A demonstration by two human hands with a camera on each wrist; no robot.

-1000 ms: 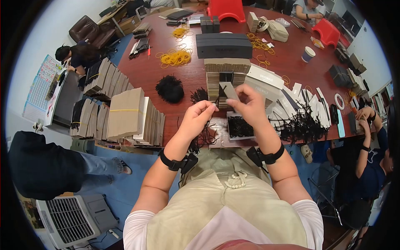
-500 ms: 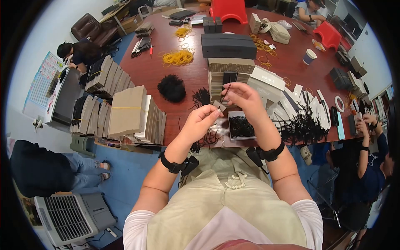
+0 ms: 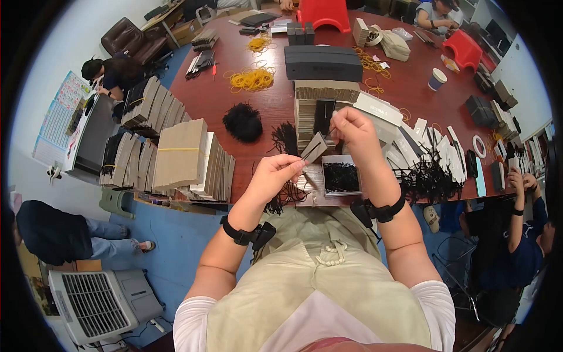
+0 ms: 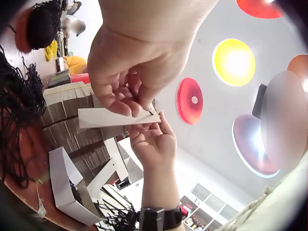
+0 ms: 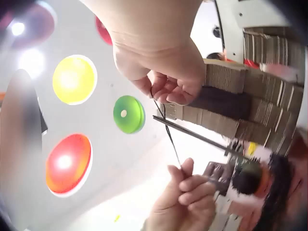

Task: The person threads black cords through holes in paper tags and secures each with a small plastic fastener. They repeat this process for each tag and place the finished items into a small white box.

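Observation:
My left hand (image 3: 278, 173) and right hand (image 3: 355, 129) each pinch part of a thin black cord (image 5: 171, 139). Between them a narrow grey card tag (image 3: 315, 148) hangs on the cord, tilted. In the right wrist view the tag (image 5: 192, 133) shows nearly edge-on, with the right hand (image 5: 163, 77) above and the left hand (image 5: 185, 197) below. The left wrist view shows the tag's pale face (image 4: 110, 118) behind the left fingers, with the right hand (image 4: 154, 147) beyond it. Below the hands sits an open box of black cords (image 3: 341, 176).
Stacked cards (image 3: 305, 114) stand just behind my hands, topped by a dark box (image 3: 322, 63). White tags with black cords (image 3: 428, 176) spread at the right. A black cord bundle (image 3: 243, 122) and banded card stacks (image 3: 180, 155) lie left. Yellow rubber bands (image 3: 252, 79) lie farther back.
The right fingers have gone from the tag to the cord. My hands have drawn apart, the right one up and rightward, and the tag now hangs between them.

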